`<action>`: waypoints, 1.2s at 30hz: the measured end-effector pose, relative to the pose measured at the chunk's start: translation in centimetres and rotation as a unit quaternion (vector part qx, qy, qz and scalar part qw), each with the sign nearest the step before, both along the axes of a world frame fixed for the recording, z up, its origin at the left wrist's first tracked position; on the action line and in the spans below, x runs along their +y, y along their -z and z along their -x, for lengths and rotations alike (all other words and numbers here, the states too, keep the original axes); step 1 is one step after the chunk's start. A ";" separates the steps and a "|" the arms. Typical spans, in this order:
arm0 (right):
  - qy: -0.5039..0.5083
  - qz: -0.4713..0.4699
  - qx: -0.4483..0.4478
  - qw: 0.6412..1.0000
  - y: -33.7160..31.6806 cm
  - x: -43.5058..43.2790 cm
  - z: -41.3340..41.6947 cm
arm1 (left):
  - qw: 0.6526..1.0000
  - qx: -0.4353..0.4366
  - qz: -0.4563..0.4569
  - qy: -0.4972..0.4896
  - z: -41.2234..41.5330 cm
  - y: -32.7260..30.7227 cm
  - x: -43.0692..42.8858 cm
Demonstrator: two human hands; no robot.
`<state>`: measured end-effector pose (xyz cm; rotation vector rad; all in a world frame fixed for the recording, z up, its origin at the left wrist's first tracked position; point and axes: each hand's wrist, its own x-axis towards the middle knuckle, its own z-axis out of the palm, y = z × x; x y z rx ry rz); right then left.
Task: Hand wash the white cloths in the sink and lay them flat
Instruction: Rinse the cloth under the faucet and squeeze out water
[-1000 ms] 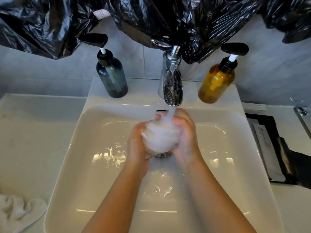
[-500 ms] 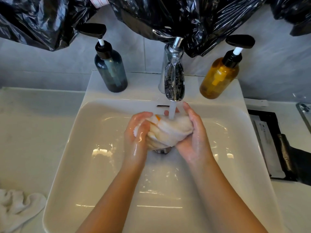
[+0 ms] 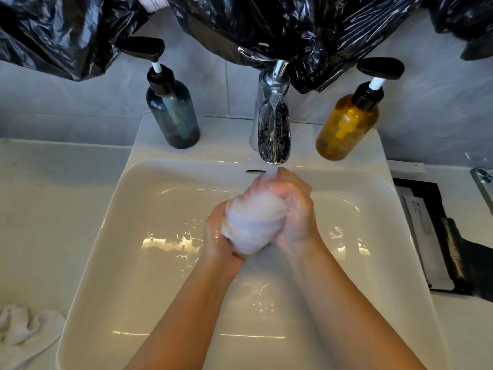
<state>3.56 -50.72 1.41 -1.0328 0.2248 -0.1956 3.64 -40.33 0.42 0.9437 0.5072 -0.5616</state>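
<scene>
Under the faucet (image 3: 273,134), a bunched white cloth (image 3: 250,225) is gripped by the left hand (image 3: 217,236) and right hand (image 3: 296,209), fingers curled round it.

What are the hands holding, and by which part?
Both hands hold one bunched white cloth under the running faucet: the left hand wraps its lower left side, the right hand its upper right side.

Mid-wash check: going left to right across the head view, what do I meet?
Crumpled white cloth on the counter → blue-grey pump bottle → left hand → wet white cloth gripped by both hands → right hand → amber pump bottle → black tray.
</scene>
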 end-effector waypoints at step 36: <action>-0.045 -0.059 0.056 0.996 -1.6 0.2 -1.1 | 0.997 -0.055 -0.033 0.031 -1.1 -0.4 0.5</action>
